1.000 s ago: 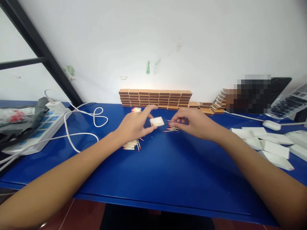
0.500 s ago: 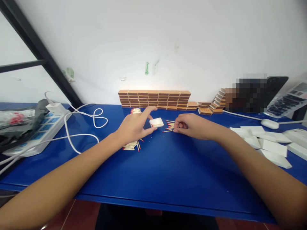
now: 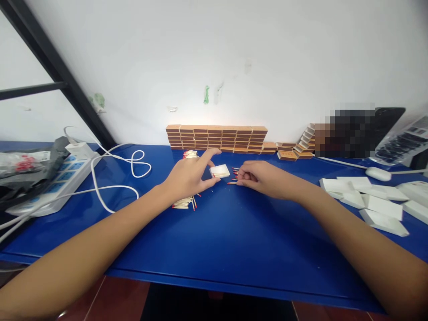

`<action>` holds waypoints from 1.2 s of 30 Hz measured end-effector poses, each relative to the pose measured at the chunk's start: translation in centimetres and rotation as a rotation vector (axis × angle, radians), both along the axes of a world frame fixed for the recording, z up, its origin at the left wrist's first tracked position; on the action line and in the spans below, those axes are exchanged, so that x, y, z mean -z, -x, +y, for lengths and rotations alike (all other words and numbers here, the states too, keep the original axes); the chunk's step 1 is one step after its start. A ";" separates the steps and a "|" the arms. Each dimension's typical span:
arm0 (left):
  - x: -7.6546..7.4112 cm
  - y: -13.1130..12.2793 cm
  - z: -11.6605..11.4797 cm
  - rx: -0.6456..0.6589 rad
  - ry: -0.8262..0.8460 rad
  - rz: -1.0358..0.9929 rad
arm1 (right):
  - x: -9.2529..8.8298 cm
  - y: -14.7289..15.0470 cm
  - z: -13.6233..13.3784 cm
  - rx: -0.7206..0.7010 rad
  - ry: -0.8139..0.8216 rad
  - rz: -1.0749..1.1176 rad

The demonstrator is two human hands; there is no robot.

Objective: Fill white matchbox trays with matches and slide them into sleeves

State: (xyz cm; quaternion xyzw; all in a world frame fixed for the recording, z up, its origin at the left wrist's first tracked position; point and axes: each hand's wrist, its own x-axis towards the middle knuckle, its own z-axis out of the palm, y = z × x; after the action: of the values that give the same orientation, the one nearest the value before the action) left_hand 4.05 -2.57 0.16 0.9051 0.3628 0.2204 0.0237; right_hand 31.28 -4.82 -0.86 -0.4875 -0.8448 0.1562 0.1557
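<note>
My left hand [image 3: 194,174] holds a small white matchbox tray [image 3: 220,170] by its left side, thumb at the front corner and fingers behind. A few matches lie along the tray's near edge. To the right of it, my right hand [image 3: 256,177] is closed with fingertips down on a little group of matches [image 3: 234,179], whose red heads point left and whose other ends are hidden under the fingers. Beneath and beside my left wrist lies a pile of loose matches [image 3: 183,203], with another pile [image 3: 190,154] behind that hand.
Stacked matchboxes [image 3: 217,137] line the wall, with more boxes [image 3: 287,154] to their right. White empty trays [image 3: 381,206] lie at the right. A power strip [image 3: 67,183] and white cables [image 3: 96,187] occupy the left. A dark phone [image 3: 389,125] leans at the back right.
My right hand has slid slightly left over the matches, covering more of their sticks. My left hand and the tray stay about where they were; the view has shifted a little.
</note>
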 end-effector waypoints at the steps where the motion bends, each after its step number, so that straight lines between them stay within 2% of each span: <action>1: 0.0 0.0 0.0 0.002 -0.002 -0.001 | 0.0 0.1 0.0 -0.007 0.001 -0.006; 12: 0.1 0.1 0.0 0.003 -0.010 0.016 | 0.3 0.5 -0.2 0.000 0.013 -0.042; 16: 0.3 0.2 0.2 0.004 -0.012 0.019 | -0.3 0.1 -0.3 0.021 0.000 -0.021; 21: 0.3 0.0 -0.2 0.030 0.008 0.015 | -1.2 0.2 -0.5 0.067 -0.139 0.041; 24: 0.5 -0.3 -0.7 0.068 0.021 0.015 | -0.7 1.2 -0.8 0.043 -0.217 0.066; 29: 0.7 -0.5 -1.2 0.093 -0.013 0.025 | 0.2 2.6 -1.4 0.031 -0.232 -0.002; 33: 0.6 -0.4 -1.0 0.091 0.007 0.018 | -0.6 1.7 -1.1 0.035 -0.288 0.043; 36: 0.4 -0.3 -0.8 0.076 0.029 0.017 | -1.5 0.1 -0.4 0.107 -0.291 -0.006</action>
State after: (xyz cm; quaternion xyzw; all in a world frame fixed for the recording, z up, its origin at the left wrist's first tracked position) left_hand 4.35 -3.38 -0.22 0.9197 0.3313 0.2063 0.0419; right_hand 31.20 -5.19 0.68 -0.5047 -0.8318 0.0223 0.2302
